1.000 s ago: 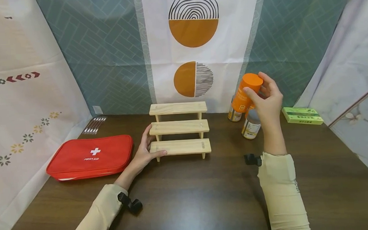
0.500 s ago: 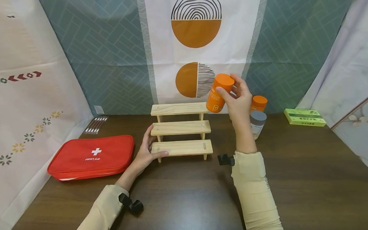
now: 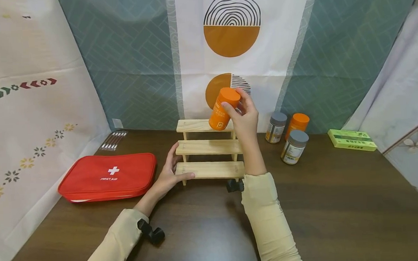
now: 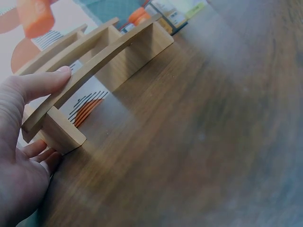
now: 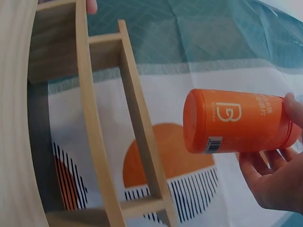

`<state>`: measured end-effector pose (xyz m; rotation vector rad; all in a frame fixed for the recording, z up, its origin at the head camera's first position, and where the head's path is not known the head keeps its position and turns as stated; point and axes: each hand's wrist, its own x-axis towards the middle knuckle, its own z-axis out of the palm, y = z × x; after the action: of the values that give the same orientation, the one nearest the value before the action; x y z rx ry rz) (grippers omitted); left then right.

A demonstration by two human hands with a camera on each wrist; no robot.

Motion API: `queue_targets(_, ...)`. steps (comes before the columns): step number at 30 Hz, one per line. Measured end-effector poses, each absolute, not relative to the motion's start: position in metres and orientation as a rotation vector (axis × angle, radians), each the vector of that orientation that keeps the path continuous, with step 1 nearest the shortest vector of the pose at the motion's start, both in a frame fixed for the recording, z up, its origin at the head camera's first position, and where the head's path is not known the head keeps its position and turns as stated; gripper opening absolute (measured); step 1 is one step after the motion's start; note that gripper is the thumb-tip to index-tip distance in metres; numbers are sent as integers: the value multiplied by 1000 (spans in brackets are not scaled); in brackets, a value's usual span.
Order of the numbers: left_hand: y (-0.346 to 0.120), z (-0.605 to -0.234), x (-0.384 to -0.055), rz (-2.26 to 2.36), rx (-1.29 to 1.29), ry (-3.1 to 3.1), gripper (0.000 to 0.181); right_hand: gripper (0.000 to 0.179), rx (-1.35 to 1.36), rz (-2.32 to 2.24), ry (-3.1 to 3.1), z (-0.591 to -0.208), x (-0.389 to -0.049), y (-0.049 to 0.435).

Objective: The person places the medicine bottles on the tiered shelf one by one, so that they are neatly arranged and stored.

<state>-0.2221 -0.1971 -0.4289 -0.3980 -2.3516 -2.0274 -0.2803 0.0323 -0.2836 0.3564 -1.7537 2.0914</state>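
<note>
My right hand (image 3: pixel 247 122) holds an orange pill bottle (image 3: pixel 221 113) near its cap, thumb on one side and fingers on the other. The bottle tilts in the air in front of the top step of a three-step wooden display stand (image 3: pixel 209 170). In the right wrist view the bottle (image 5: pixel 236 120) appears beyond the steps, apart from them. My left hand (image 3: pixel 168 174) grips the stand's left end. The left wrist view has that thumb (image 4: pixel 49 84) lying on the lowest step, with the other fingers partly hidden by the leg.
A red first-aid bag (image 3: pixel 108 177) lies left of the stand, with a pack of cotton swabs (image 3: pixel 113 140) behind it. To the right stand two grey-capped bottles (image 3: pixel 276 127) and another orange bottle (image 3: pixel 298 122). A green box (image 3: pixel 352 139) lies farther right.
My right hand has carried the orange bottle left, from above the other bottles to the top step, bringing those bottles into full view. My left hand keeps its grip on the stand.
</note>
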Motion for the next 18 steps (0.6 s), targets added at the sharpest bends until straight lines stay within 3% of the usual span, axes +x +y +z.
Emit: queue_targets(18,-195,-430,-222,-2052,-401,-2338,111,60,478,2114,-1757,-301,-302,-22)
